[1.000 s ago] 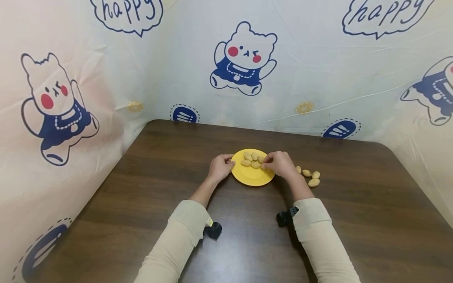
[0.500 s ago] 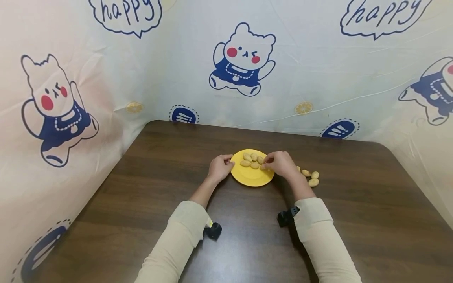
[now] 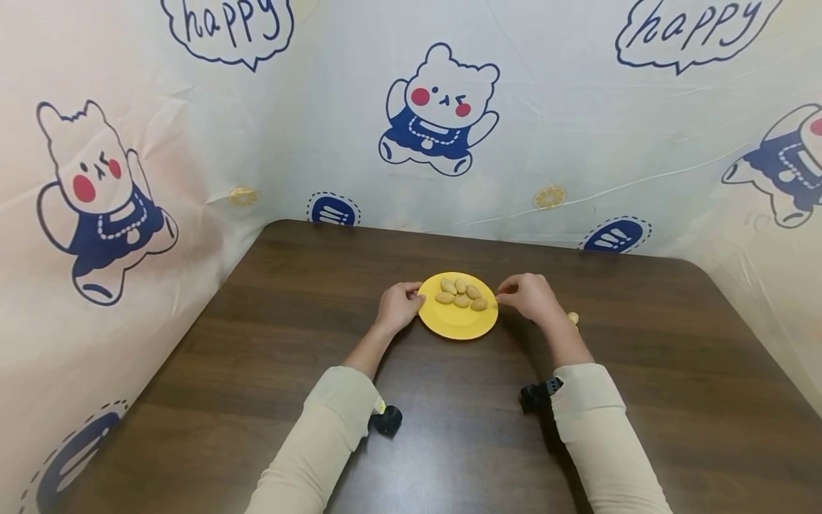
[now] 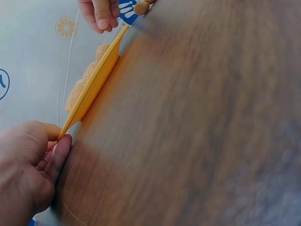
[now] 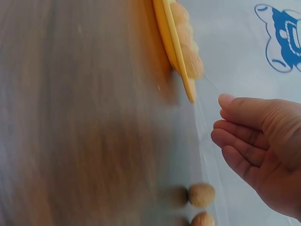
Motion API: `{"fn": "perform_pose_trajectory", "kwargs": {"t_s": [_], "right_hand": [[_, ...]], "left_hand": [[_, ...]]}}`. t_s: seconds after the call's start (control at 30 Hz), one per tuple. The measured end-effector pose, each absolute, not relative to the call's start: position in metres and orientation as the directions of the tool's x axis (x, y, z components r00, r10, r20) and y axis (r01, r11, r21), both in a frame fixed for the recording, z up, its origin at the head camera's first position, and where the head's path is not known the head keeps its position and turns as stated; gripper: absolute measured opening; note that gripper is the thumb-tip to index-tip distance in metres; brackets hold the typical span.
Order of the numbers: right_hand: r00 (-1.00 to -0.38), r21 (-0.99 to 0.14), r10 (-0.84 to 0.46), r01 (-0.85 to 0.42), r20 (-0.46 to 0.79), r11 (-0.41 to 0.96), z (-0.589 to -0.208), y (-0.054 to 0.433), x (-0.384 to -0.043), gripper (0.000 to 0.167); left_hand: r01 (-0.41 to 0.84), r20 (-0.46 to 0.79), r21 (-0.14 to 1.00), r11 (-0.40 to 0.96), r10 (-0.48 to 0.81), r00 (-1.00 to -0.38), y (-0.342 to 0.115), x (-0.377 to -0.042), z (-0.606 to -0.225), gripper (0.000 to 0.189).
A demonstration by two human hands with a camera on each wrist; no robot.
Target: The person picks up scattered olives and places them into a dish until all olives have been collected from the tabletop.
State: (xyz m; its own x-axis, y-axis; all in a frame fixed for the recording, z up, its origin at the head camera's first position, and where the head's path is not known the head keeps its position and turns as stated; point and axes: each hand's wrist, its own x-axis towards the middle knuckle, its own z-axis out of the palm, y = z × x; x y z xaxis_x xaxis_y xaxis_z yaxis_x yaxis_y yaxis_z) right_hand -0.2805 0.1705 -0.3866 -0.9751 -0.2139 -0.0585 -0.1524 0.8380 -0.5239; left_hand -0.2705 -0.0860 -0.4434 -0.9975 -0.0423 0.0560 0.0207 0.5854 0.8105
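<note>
A round yellow plate [image 3: 457, 326] lies on the table, bearing several tan oval nuts [image 3: 462, 300] with netted shells, like unshelled peanuts. They are grouped on its far half. My left hand [image 3: 398, 307] pinches the plate's left rim; in the left wrist view, the thumb and fingers of this left hand [image 4: 28, 165] hold the yellow edge. My right hand [image 3: 529, 295] is just off the plate's right rim. In the right wrist view, that right hand [image 5: 263, 146] holds nothing, its fingers loosely bent and thumb near the index finger.
More loose nuts [image 5: 201, 195] lie on the dark wooden table [image 3: 257, 343] right of the plate, mostly hidden behind my right forearm in the head view. A printed curtain [image 3: 321, 121] with cartoon bears hangs around the table's back and sides.
My right hand has let go of a nut at the right of the group on the plate and moved right, off the plate. The left hand has stayed on the rim.
</note>
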Motion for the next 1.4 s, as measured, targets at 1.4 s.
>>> {"fn": "perform_pose_trajectory", "kwargs": {"t_s": [1.4], "right_hand": [[-0.983, -0.591, -0.17, -0.099, -0.067, 0.801, -0.402, 0.234, -0.268, 0.024]], "left_hand": [[0.03, 0.062, 0.816, 0.578, -0.036, -0.997, -0.086, -0.27, -0.443, 0.034]]}}
